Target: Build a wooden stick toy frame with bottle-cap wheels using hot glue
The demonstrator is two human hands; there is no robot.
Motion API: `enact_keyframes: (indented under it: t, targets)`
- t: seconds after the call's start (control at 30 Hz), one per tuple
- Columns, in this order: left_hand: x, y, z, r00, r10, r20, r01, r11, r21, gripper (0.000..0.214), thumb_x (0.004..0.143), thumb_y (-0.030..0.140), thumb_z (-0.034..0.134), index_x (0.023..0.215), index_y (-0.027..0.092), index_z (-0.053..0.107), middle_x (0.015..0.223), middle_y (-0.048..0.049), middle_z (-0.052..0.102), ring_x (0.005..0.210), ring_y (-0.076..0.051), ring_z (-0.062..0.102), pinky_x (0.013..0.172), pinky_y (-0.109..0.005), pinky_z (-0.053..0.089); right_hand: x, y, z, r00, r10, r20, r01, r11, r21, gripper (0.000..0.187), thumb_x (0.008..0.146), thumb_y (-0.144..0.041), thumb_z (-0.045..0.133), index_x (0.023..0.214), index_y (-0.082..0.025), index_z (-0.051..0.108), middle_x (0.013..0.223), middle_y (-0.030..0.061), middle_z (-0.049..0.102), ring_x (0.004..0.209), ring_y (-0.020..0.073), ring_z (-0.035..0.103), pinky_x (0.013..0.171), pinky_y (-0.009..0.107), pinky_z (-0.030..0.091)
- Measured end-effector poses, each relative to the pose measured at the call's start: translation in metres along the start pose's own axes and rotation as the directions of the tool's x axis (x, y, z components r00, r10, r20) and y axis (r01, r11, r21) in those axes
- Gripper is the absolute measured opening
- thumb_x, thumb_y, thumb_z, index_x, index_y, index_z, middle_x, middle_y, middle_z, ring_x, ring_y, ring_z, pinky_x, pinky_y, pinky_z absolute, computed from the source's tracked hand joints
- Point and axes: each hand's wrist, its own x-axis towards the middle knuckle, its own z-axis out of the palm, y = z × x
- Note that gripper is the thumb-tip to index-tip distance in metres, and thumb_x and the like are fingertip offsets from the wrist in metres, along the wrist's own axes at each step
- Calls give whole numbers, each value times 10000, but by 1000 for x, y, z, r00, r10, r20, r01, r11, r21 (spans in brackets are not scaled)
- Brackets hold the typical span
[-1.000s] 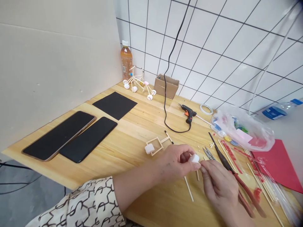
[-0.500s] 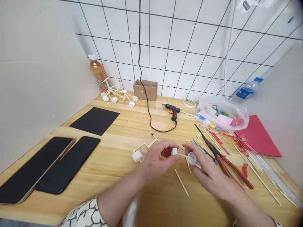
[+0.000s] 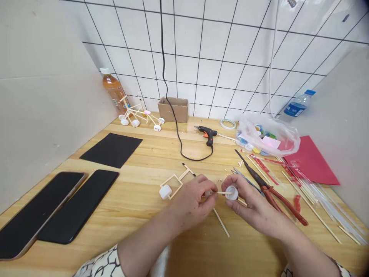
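Note:
My left hand (image 3: 191,200) is curled around a white bottle cap, mostly hidden under its fingers, at one end of a thin wooden stick (image 3: 220,192). My right hand (image 3: 250,202) pinches a second white bottle cap (image 3: 231,192) at the stick's other end. Both hands hover just above the wooden table (image 3: 150,154). Left of my left hand lies a small stick frame (image 3: 175,180) with a white cap (image 3: 165,191) on it.
Red-handled pliers (image 3: 269,188), small scissors (image 3: 245,178), loose sticks (image 3: 221,222) and a glue gun (image 3: 208,133) lie nearby. A plastic bag of caps (image 3: 266,134), red paper (image 3: 313,161), two phones (image 3: 57,207), a black sheet (image 3: 111,149), a stick tricycle model (image 3: 138,115), cardboard box (image 3: 173,109) and bottles sit around.
The camera swung left to right, centring the table. My hands drew apart slightly along the stick, a cap now at each end, and the right hand's cap turned its hollow side towards me.

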Motion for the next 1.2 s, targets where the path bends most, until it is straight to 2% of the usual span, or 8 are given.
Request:
enact_keyframes:
  t: [0.17,0.27,0.33,0.47,0.57,0.67,0.87,1.2]
  targets:
    - [1,5,-1,998,-58,-9,56,990,-127,90,800,194,514,742,174,581,859,-19,540,810,-132,526,714,-231,407,4,2,2,997,40,-67,-23,973,232,137,859,-300,502,969,-244,442,885,3,492,749,135,472,658,274,413]
    - [2,7,-3,982,-188,5,184,953,-241,102,805,237,521,739,173,569,820,-13,563,799,-139,513,715,-240,396,6,3,1,993,89,-84,-44,900,433,243,830,-274,516,1054,-246,425,948,23,512,801,145,497,630,262,420]
    - [2,8,-3,957,-282,63,286,896,-340,135,813,281,516,750,172,564,735,-1,566,720,-131,497,672,-243,383,7,5,1,989,109,-96,-51,879,474,331,804,-237,519,1112,-248,400,993,38,527,880,165,514,657,270,435]
    - [1,9,2,930,-329,162,365,791,-492,191,800,333,529,736,155,553,653,11,534,626,-110,456,615,-238,358,7,9,7,993,68,-95,-41,963,266,386,780,-151,476,1144,-251,395,968,30,546,864,163,531,707,294,458]
    - [0,9,7,925,-343,163,375,756,-536,195,762,340,568,730,147,554,652,15,515,615,-105,439,604,-236,346,6,10,15,990,-50,-129,59,996,61,430,788,-107,435,1188,-252,367,1014,43,560,908,169,549,799,332,461]
    - [-1,9,11,914,-349,208,400,683,-611,208,712,343,619,695,144,562,656,14,524,616,-102,444,605,-233,342,6,11,22,969,-171,-178,166,985,-43,467,813,-97,410,1244,-254,326,1113,71,560,1021,185,553,878,361,452]
    - [-1,11,15,902,-361,236,405,525,-749,218,645,323,688,611,136,582,574,22,550,568,-93,465,615,-240,352,10,8,27,967,-184,-178,196,979,58,598,829,-127,442,1361,-293,225,1239,80,544,1157,197,517,962,405,418]
    - [-1,10,15,924,-341,176,338,508,-793,190,590,268,722,586,132,589,646,3,580,616,-101,483,624,-246,359,8,11,34,966,-151,-208,180,976,127,655,865,-202,469,1419,-306,136,1332,124,492,1268,227,412,1027,504,309]
